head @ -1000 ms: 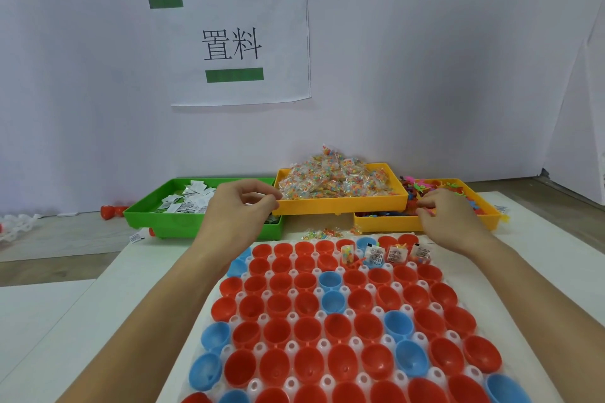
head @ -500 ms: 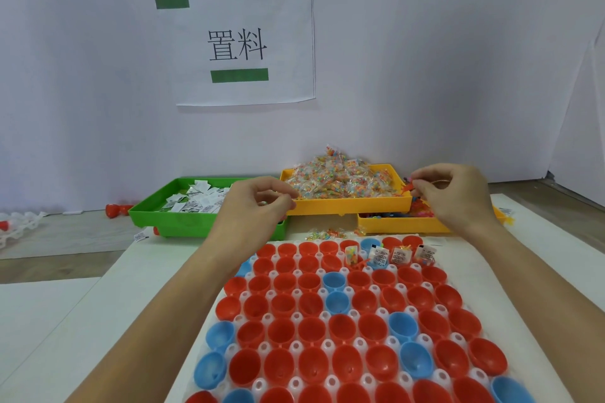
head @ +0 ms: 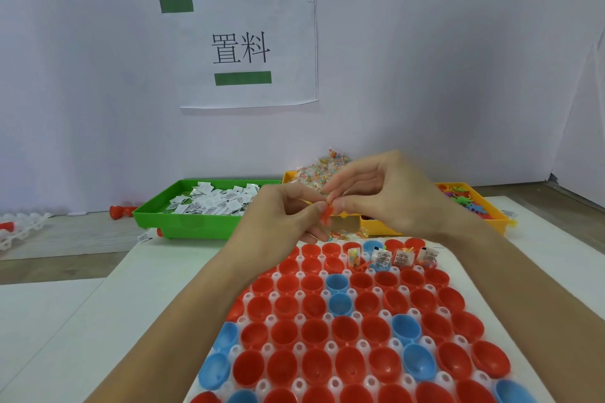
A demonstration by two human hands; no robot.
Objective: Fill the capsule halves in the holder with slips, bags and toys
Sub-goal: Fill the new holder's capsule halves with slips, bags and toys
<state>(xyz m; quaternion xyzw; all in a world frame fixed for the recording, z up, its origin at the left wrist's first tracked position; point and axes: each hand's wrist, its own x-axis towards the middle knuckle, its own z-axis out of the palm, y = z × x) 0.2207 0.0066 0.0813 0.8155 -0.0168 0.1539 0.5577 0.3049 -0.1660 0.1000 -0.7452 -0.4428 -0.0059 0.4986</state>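
Both hands are now meeting above the holder's (head: 435, 271) far edge: left hand (head: 281, 216) and right hand (head: 386, 196) are pinching one orange toy (head: 326, 216), half-hidden by fingertips.

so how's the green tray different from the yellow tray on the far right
The green tray is green and holds white printed paper slips; the yellow tray is yellow and holds small plastic toys in mixed colours. The green tray shows almost whole, while the right hand hides much of the yellow tray. Both are shallow, open-topped plastic trays at the far edge of the capsule holder.
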